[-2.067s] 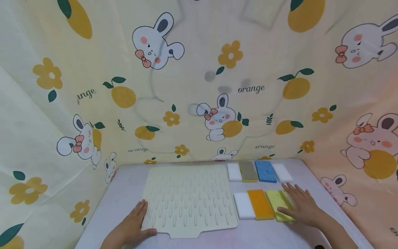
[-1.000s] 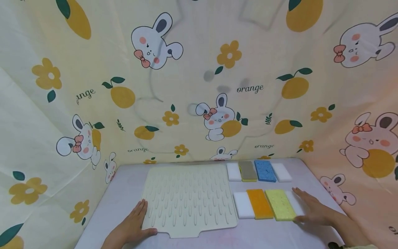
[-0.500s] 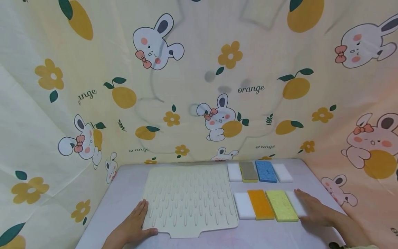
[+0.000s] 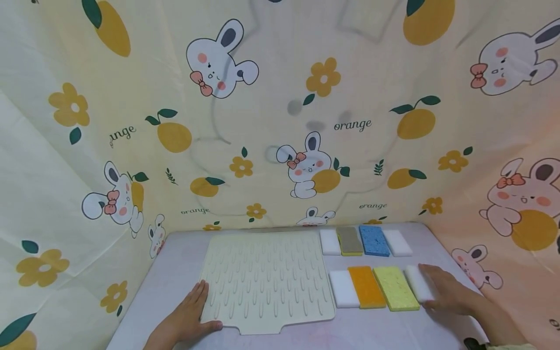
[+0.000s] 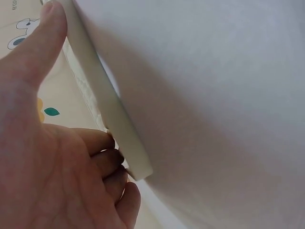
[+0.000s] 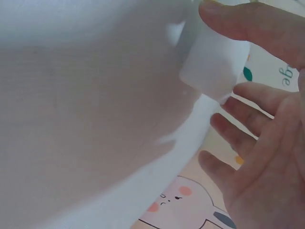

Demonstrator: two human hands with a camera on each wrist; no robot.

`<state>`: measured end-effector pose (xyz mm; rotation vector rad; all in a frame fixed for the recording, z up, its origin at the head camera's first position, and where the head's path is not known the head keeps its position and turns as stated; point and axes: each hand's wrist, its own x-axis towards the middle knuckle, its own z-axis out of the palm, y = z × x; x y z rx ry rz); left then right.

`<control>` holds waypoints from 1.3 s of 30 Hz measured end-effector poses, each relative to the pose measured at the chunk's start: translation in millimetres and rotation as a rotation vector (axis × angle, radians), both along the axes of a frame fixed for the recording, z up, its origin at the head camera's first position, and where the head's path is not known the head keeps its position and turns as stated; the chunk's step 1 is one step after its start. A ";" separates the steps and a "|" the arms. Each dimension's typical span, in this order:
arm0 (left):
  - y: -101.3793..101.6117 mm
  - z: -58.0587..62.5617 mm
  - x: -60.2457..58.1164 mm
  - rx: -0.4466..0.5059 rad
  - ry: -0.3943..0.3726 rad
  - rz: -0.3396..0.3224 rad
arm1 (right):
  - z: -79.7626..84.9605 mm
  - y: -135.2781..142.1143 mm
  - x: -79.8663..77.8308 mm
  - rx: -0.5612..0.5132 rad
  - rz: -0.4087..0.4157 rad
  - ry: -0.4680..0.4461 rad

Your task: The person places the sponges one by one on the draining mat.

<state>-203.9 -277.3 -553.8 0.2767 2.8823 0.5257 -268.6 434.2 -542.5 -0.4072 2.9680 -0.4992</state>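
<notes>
A cream ribbed draining mat (image 4: 267,279) lies on the table, left of centre. My left hand (image 4: 185,311) rests at its near left corner, fingers straight along the side and thumb spread at the front edge. In the left wrist view, thumb and fingertips touch the mat's rim (image 5: 102,95). At the right end of the front row, my right hand (image 4: 450,294) pinches a white sponge (image 4: 419,283) between thumb and fingers. That white block (image 6: 217,64) looks slightly tilted. Beside it lie a yellow sponge (image 4: 396,288), an orange sponge (image 4: 367,287) and another white sponge (image 4: 343,288).
Behind them stands a second row: a white sponge (image 4: 329,242), a grey-topped yellow sponge (image 4: 349,240), a blue sponge (image 4: 374,240) and a white sponge (image 4: 398,242). A printed rabbit-and-orange curtain (image 4: 271,189) encloses the table's back and sides.
My right hand has moved right, from above the yellow sponge to the white one at the row's end. It now grips that white sponge, which has shifted slightly right. The left hand stays put.
</notes>
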 end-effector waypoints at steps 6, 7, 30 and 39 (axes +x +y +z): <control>0.1 0.0 0.0 0.000 -0.009 0.001 | 6.0 -2.3 -1.6 0.038 -0.035 0.060; -0.1 -0.1 -0.1 -0.001 -0.007 0.000 | 7.4 -3.1 -1.6 0.032 -0.030 0.079; 0.8 -1.8 -0.2 0.002 0.005 0.005 | 23.6 -51.8 -16.5 -0.117 0.002 0.097; -0.1 -2.4 -0.8 0.003 -0.003 -0.001 | 25.6 -76.1 -27.8 -0.145 0.026 0.103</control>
